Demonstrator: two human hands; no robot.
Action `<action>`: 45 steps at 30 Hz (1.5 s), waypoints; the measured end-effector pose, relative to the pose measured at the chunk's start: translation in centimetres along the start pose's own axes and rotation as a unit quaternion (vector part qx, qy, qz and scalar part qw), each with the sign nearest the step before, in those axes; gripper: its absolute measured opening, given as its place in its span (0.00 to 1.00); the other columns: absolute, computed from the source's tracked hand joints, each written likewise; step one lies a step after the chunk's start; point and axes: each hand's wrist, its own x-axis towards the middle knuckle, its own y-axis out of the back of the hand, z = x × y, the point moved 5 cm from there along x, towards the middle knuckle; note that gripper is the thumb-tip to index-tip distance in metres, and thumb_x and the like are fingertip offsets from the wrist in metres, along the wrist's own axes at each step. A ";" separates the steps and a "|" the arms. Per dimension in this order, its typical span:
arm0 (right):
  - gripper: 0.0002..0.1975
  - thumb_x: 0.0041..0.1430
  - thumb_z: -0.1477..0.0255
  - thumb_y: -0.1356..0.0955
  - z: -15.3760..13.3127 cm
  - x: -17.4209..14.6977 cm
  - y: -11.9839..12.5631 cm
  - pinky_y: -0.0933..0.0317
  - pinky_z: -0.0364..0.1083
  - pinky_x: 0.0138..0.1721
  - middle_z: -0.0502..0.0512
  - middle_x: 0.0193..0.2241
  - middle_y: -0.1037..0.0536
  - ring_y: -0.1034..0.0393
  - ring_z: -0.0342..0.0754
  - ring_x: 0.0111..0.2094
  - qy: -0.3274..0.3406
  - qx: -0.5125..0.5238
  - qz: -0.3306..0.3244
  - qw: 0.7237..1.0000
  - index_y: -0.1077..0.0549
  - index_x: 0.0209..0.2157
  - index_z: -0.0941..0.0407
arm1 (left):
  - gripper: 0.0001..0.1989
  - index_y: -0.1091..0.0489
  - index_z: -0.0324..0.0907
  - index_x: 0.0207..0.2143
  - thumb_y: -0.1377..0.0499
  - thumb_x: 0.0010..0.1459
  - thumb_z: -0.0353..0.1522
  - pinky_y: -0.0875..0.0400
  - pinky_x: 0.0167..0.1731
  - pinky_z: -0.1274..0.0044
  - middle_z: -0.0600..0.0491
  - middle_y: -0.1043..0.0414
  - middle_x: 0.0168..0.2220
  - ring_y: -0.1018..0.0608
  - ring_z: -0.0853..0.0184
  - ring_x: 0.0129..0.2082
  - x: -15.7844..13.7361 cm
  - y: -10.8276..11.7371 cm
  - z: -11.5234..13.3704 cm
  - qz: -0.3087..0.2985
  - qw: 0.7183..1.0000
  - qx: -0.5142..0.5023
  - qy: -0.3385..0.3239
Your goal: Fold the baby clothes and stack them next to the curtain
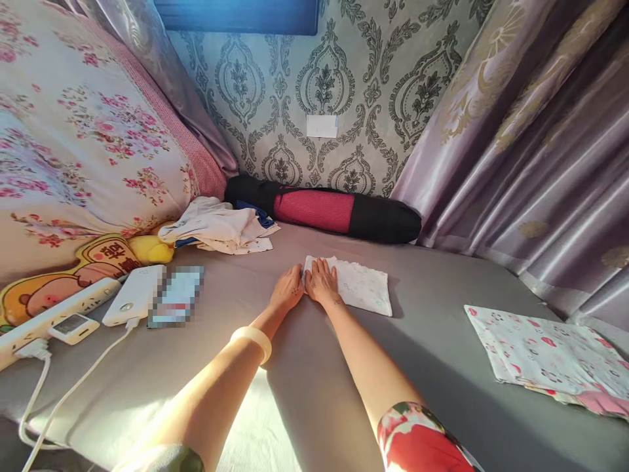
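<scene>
A white folded cloth (pixel 366 286) with a faint pattern and a ruffled far edge lies on the grey sheet. My right hand (pixel 322 282) rests flat on its left part, fingers stretched forward. At the cloth's left edge, my left hand (pixel 289 287) has its fingers curled together against the border, seemingly pinching it; the fingertips are partly hidden. A cream bangle (pixel 251 344) circles my left forearm.
Rumpled white clothes (pixel 221 226) and a black-and-red long bag (pixel 314 211) lie at the back. Folded printed fabric (pixel 550 351) is at right. On the left are a power strip (pixel 63 318), a power bank (pixel 135 295), a blurred phone (pixel 177 295) and white cables (pixel 91 367).
</scene>
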 end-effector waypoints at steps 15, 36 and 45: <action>0.27 0.69 0.67 0.50 -1.2 0.5 -0.1 0.65 0.55 0.66 0.58 0.67 0.46 0.57 0.51 0.68 0.046 0.025 -0.007 0.999 0.44 0.65 0.61 | 0.21 0.40 0.37 0.56 0.56 0.62 0.25 0.35 0.56 0.67 0.40 0.29 0.54 0.28 0.61 0.55 0.0 -0.4 -0.8 0.061 0.998 -0.031 -0.017; 0.27 0.69 0.66 0.49 6.1 -1.8 1.2 0.67 0.58 0.67 0.56 0.68 0.50 0.59 0.53 0.69 -0.015 -0.011 -0.003 1.000 0.44 0.66 0.57 | 0.26 0.39 0.44 0.62 0.56 0.67 0.43 0.46 0.62 0.60 0.48 0.42 0.65 0.40 0.56 0.65 -0.7 -1.1 2.0 -0.080 0.985 0.102 -0.109; 0.27 0.70 0.66 0.49 6.3 -1.6 1.7 0.65 0.54 0.67 0.56 0.68 0.49 0.59 0.50 0.69 -0.018 0.004 -0.007 1.000 0.44 0.66 0.57 | 0.26 0.39 0.44 0.62 0.54 0.66 0.43 0.47 0.63 0.61 0.48 0.42 0.66 0.40 0.57 0.65 -0.6 -0.8 2.0 -0.086 0.987 0.099 -0.097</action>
